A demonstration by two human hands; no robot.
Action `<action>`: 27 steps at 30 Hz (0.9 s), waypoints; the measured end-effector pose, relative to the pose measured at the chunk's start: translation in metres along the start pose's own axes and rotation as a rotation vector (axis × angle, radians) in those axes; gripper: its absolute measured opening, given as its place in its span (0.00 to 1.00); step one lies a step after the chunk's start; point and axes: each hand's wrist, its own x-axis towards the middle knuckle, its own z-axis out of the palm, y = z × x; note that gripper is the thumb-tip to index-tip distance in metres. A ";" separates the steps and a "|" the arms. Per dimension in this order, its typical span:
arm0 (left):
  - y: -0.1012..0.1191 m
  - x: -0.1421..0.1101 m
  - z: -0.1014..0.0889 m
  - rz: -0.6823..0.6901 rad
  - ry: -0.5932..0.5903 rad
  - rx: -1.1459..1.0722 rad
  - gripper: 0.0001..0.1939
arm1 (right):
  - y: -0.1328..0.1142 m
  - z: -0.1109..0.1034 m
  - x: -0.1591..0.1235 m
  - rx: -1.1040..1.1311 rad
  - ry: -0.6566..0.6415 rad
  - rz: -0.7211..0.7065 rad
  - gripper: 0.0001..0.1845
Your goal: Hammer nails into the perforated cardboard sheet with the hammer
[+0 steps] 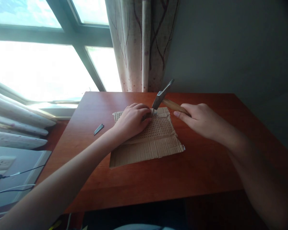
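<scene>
A hammer [159,97] with a metal head and a wooden handle is gripped in my right hand [200,118], which is closed round the handle. The hammer's head is just above a thin nail [153,112] that stands upright at the far part of a piece of cardboard [144,152] full of small holes. My left hand [133,119] lies over the cardboard, its fingers curled and closed at the nail; the exact grip is partly hidden. To the left of that hand, several more nails [99,129] lie side by side on the table.
The reddish-brown wooden table [206,172] stands against a window [38,67] with patterned curtains [127,48] and a dark wall [230,48]. At the lower left are a wall socket [3,163] and cables [24,171].
</scene>
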 end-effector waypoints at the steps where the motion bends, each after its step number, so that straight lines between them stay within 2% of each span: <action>1: 0.002 -0.004 -0.001 0.013 -0.015 0.018 0.14 | 0.000 0.000 0.000 0.006 -0.001 0.000 0.23; 7: 0.009 -0.018 0.003 0.050 -0.046 0.054 0.21 | 0.001 -0.003 0.003 0.005 -0.009 0.013 0.24; 14: 0.011 -0.018 0.005 0.040 -0.056 0.106 0.23 | -0.016 -0.020 0.007 -0.111 -0.099 0.058 0.23; 20: 0.010 -0.020 0.008 0.030 -0.044 0.100 0.24 | -0.016 -0.012 0.012 -0.135 -0.174 0.090 0.21; 27: 0.009 -0.020 0.009 0.038 -0.029 0.085 0.23 | -0.014 -0.014 0.013 -0.130 -0.131 0.093 0.22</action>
